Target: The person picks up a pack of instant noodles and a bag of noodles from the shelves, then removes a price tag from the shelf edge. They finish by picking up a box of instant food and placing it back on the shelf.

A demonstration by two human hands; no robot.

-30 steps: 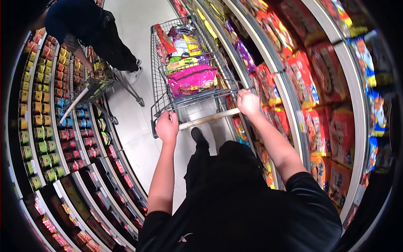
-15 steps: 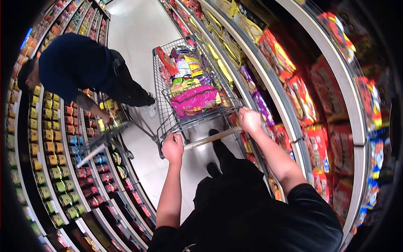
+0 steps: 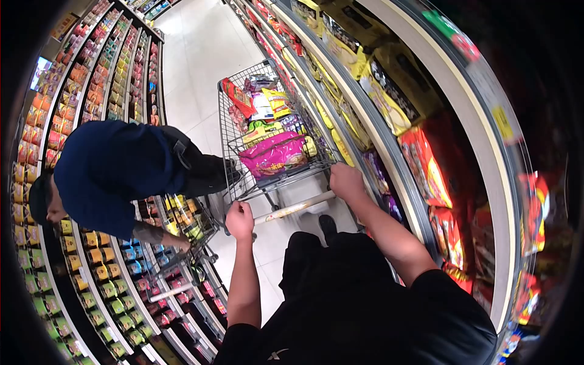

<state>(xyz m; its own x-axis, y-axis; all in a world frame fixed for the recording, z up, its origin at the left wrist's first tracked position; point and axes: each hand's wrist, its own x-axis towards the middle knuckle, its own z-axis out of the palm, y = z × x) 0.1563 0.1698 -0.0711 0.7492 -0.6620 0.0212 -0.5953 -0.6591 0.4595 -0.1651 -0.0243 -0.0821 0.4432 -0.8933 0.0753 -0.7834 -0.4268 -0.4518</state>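
Both my hands grip a wire shopping cart [image 3: 223,152] in front of me. My left hand [image 3: 239,220] is closed around the left end of the cart's handlebar [image 3: 286,210], and my right hand [image 3: 347,181] is wrapped over the right end. Inside the basket lies a large pink bag [image 3: 275,155] nearest to me. Farther forward are a yellow packet [image 3: 278,103], a red packet [image 3: 236,97] and several other snack bags. My fingers hide the ends of the bar.
A person in a dark blue shirt [image 3: 115,176] bends toward the left shelves beside another cart [image 3: 176,291]. Cup-filled shelves [image 3: 91,240] line the left side. Close on the right runs a shelf edge [image 3: 389,103] with bagged goods. Pale floor tiles [image 3: 188,67] stretch ahead.
My cart and hands have advanced along the aisle past the right shelves. The person on the left and their cart now appear lower in view, nearer to me.
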